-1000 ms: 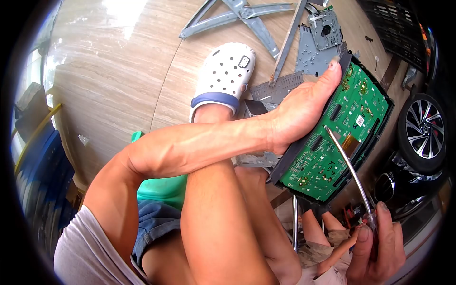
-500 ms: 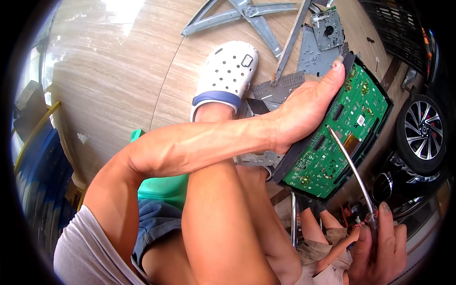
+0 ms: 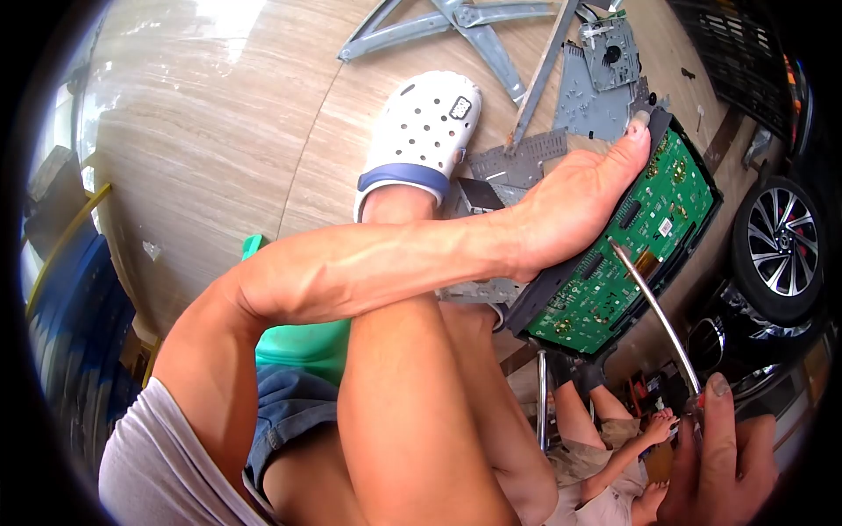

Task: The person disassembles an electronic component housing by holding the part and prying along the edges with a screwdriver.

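My left hand (image 3: 574, 202) is closed on the near long edge of a dark-framed electronics panel, its thumb on the top corner and the other fingers hidden behind. A green circuit board (image 3: 645, 230) with a white label and small connectors faces up in the frame. At the lower right, my right hand (image 3: 724, 465) is wrapped round the handle of a screwdriver (image 3: 660, 316). The metal shaft slants up to the left, and its tip appears at the board near a dark connector, close to my left hand. Whether the tip touches the board I cannot tell.
Metal brackets (image 3: 478, 44) and a grey metal plate with a mechanism (image 3: 608, 54) lie on the tiled floor (image 3: 219, 131). My foot wears a white clog (image 3: 421, 131). A car wheel (image 3: 781, 235) stands at the right. Another person's arm (image 3: 618, 460) shows below.
The panel has tilted, so its board looks narrower. My right hand has shifted slightly right and down with the screwdriver. My left hand has moved a little right, keeping its hold.
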The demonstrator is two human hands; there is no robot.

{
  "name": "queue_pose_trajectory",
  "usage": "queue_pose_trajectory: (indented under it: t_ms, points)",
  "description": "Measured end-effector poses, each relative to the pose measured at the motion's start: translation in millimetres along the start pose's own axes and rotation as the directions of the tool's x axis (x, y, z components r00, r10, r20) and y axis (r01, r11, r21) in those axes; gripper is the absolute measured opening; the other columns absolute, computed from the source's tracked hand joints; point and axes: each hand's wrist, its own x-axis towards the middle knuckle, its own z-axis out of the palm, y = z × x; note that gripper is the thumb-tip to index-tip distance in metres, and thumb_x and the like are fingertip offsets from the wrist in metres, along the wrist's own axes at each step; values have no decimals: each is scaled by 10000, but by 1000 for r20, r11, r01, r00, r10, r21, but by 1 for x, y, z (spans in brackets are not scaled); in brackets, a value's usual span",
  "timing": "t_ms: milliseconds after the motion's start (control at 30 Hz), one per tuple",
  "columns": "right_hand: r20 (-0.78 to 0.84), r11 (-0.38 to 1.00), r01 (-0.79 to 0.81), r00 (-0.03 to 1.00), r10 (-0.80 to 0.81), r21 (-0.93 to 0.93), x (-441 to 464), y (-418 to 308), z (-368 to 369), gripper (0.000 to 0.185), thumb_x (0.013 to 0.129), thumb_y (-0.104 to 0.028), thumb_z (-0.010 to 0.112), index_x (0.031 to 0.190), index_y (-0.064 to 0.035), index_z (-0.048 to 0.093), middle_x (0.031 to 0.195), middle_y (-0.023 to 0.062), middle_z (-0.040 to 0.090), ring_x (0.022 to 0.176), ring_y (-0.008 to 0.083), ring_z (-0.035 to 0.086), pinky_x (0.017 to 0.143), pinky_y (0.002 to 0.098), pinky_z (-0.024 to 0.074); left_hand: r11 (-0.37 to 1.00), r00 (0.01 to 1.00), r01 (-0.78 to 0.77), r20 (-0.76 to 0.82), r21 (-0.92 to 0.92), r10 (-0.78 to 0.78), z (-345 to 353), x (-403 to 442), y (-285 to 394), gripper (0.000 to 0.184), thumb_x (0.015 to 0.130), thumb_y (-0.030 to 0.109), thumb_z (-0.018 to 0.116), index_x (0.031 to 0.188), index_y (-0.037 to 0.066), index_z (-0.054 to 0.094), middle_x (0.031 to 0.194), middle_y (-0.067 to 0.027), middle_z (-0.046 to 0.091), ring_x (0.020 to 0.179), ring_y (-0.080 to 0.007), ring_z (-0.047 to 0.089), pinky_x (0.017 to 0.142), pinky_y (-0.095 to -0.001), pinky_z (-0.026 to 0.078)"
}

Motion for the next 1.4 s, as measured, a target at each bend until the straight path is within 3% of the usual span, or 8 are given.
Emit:
queue_pose_trajectory:
  t_ms: [100,200,400,600,833,1133,1233,1400]
  points:
    - [68,999,-16,998,13,34,6,-4,-7,343,892,-132,789,1231,-116,737,781,72,592,596,222,585,554,339,492,1000,1000,-23,6,16,23,0,1,-2,812,1020,698,352,1007,-23,725,909,-91,717,830,-137,640,766,-319,538]
    - [229,991,-23,973,-8,129,3,1,-8,524,855,-37,731,1355,40,593,847,147,599,599,224,537,551,347,441,996,998,-40,45,84,37,-1,-1,-2,786,1045,662,332,1062,-20,721,971,-81,719,906,-121,624,852,-297,505]
    - [218,923,-147,973,72,354,14,2,-5,286,974,-139,696,1243,-44,709,811,80,617,606,182,588,583,320,498,994,998,-17,58,112,10,0,-5,-3,782,1057,645,318,1064,-26,720,970,-74,718,930,-113,612,887,-292,491]
    - [598,378,-632,771,218,677,8,8,-2,369,1065,-193,565,1302,88,601,844,67,615,709,103,569,661,237,457,970,998,-42,49,239,31,-2,-1,-9,786,1057,646,321,1057,-34,716,950,-70,709,891,-109,601,853,-297,500]
    - [639,260,-677,736,223,689,15,9,-3,348,1046,-168,601,1289,81,619,842,26,605,729,73,517,666,187,408,960,1000,-9,22,278,3,-5,-5,-10,773,1063,629,332,1028,-43,713,923,-75,702,871,-117,591,825,-306,501]
    - [512,463,-546,833,209,698,7,12,6,287,1017,-110,642,1244,64,655,877,46,662,712,63,540,623,204,420,961,1000,23,6,275,-25,-3,-10,-6,794,1057,642,325,1031,-49,717,922,-100,708,886,-140,605,835,-326,506]
    - [291,758,-226,955,49,612,9,12,10,298,1000,-90,654,1260,56,653,929,72,689,685,87,569,597,220,452,969,1000,18,-2,248,-18,-4,-11,-5,792,1057,643,325,1030,-44,721,918,-103,709,888,-142,609,838,-326,508]
    - [209,945,57,969,-130,321,10,8,9,292,989,-78,661,1253,47,650,961,80,696,682,102,585,578,223,460,941,997,61,15,333,-70,-4,-10,-7,785,1059,639,322,1048,-37,720,917,-108,712,883,-145,614,837,-326,507]
